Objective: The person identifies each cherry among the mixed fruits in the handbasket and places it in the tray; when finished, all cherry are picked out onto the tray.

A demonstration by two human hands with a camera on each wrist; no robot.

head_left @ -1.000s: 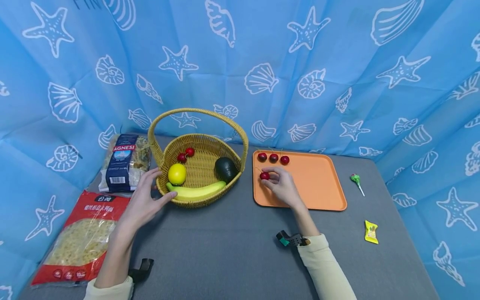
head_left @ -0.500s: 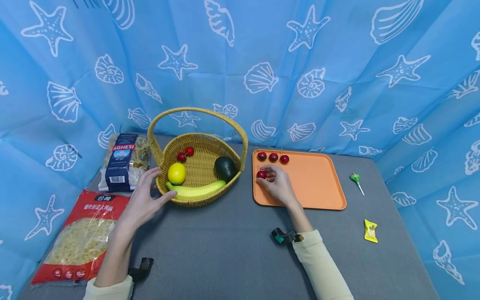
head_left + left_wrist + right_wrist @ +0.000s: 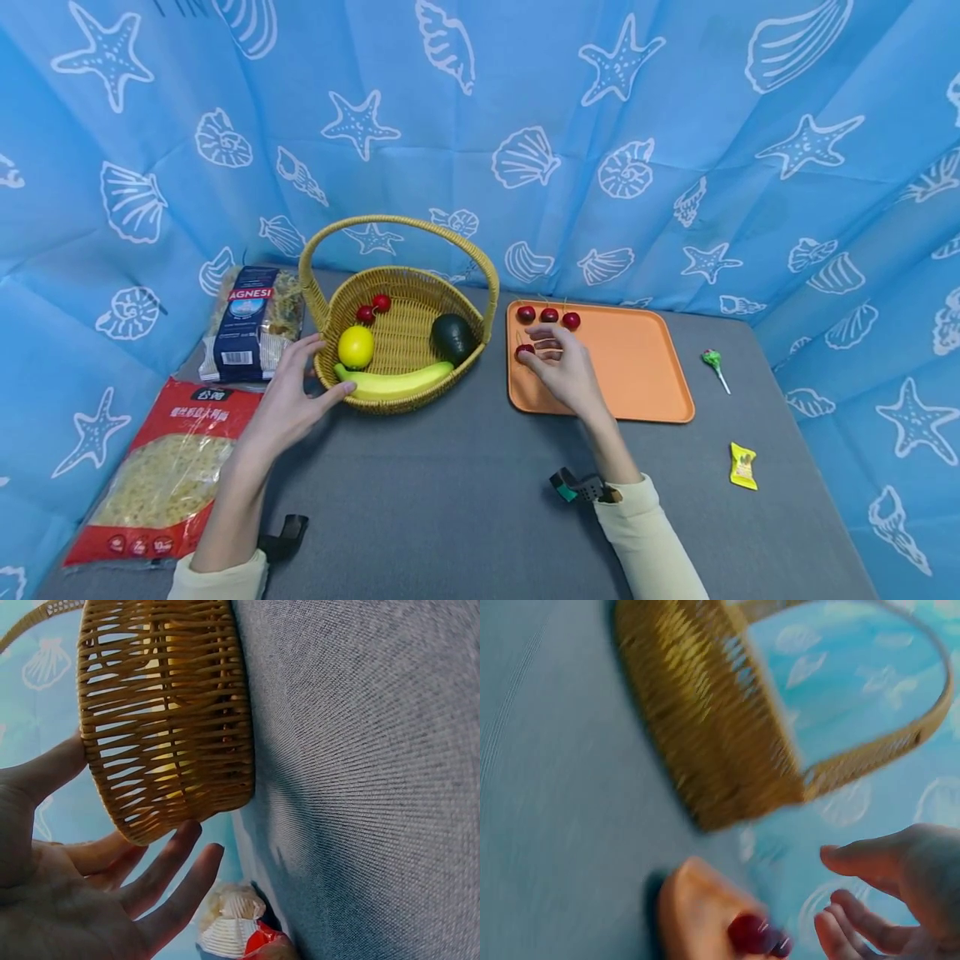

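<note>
My left hand (image 3: 296, 396) rests with straight fingers against the left wall of a wicker basket (image 3: 390, 406); in the left wrist view the left hand (image 3: 112, 892) cups the basket (image 3: 165, 720). The basket holds a lemon (image 3: 356, 347), a banana (image 3: 393, 383), an avocado (image 3: 452, 337) and two cherries (image 3: 372, 308). My right hand (image 3: 558, 362) hovers over the orange tray (image 3: 630, 358) with fingers spread. A single cherry (image 3: 523, 350) lies on the tray by its fingertips. In the blurred right wrist view the cherry (image 3: 754, 934) sits apart from the right hand (image 3: 885, 900).
Three cherries (image 3: 549, 315) line the tray's back left edge. A blue pasta bag (image 3: 251, 325) and a red pasta bag (image 3: 168, 475) lie left of the basket. A green lollipop (image 3: 712, 362) and a yellow candy (image 3: 742, 465) lie right of the tray. Blue cloth walls surround the grey table.
My right hand carried the single cherry a little left on the tray, then spread its fingers off it. The left hand has stayed on the basket.
</note>
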